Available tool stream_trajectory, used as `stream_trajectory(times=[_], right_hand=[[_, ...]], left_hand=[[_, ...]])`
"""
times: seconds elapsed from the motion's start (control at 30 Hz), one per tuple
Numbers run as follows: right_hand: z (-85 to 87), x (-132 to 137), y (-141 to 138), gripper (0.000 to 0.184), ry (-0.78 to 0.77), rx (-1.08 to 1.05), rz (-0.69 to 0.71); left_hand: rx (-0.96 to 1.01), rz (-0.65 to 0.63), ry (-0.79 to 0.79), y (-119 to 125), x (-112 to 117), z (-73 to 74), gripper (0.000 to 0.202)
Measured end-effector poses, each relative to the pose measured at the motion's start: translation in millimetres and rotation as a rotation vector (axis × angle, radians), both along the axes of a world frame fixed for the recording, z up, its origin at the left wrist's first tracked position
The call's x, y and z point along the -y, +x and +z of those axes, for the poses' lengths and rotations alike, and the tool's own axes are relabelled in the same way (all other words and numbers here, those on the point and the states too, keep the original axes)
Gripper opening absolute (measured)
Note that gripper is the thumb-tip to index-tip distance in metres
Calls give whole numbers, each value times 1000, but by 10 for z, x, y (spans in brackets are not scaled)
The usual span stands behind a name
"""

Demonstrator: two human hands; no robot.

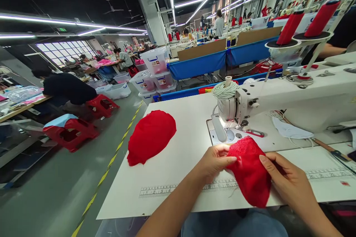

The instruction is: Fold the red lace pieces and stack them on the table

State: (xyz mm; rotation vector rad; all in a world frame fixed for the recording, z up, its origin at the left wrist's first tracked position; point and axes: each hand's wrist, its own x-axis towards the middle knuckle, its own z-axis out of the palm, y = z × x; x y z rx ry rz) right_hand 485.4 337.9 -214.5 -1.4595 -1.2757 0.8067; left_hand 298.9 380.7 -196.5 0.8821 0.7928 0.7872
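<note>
Between my hands hangs a red fabric piece (251, 177) with a lacy upper part, held over the front of the white sewing table (189, 129). My left hand (215, 163) pinches its left edge between thumb and fingers. On the right edge, my right hand (286, 177) grips the cloth, thumb on top; some of its fingers are hidden. Just behind the cloth stands a white sewing machine (294, 92), its lit needle area beside a metal plate. Another red fabric piece (152, 136) lies flat at the table's left.
Red-handled thread snips (254, 132) and a white face mask (292, 129) lie under the machine arm. Red thread cones (290, 27) stand above it. A printed ruler (158, 191) runs along the front. Beyond are stacked plastic boxes (154, 63), red stools (71, 131) and seated people.
</note>
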Motion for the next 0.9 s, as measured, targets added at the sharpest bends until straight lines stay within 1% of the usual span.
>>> stream_trajectory(times=[0.03, 0.17, 0.23, 0.3, 0.37, 0.43, 0.5, 0.57, 0.63, 0.7, 0.77, 0.83, 0.87, 0.9], right_hand=[[4, 0, 2, 31, 0, 0, -5], [20, 19, -5, 28, 12, -17, -12], [11, 46, -2, 31, 27, -16, -7], [-13, 64, 28, 35, 41, -13, 7], [-44, 36, 99, 37, 49, 14, 64], [-73, -79, 202, 36, 79, 176, 136], [-96, -285, 305, 31, 136, 426, 147], [-110, -536, 372, 19, 178, 580, 77], [-107, -756, 387, 12, 184, 696, 51], [-83, -879, 369, 12, 172, 803, 37], [-44, -876, 360, 15, 157, 886, 15], [-15, -755, 404, 16, 134, 943, -18], [-12, -663, 456, 16, 117, 963, -41], [-19, -558, 530, 17, 97, 976, -71]], left_hand=[[-4, 6, 28, 16, 7, 5, 38], [-18, 41, 57, 73, 15, -15, 39], [-36, 118, 64, 104, 24, -22, 40], [-48, 206, 78, 124, 55, -10, 48], [-32, 236, 73, 116, 118, 25, 50], [42, 223, -16, 78, 220, 80, 45], [141, 246, -151, 25, 354, 143, 39], [178, 337, -228, -10, 499, 196, 38], [115, 427, -214, 0, 621, 221, 43], [0, 449, -125, 70, 692, 208, 47], [-157, 396, 38, 205, 693, 167, 47], [-345, 298, 246, 388, 631, 125, 42], [-446, 216, 356, 487, 583, 111, 40], [-541, 91, 463, 583, 528, 104, 39]])
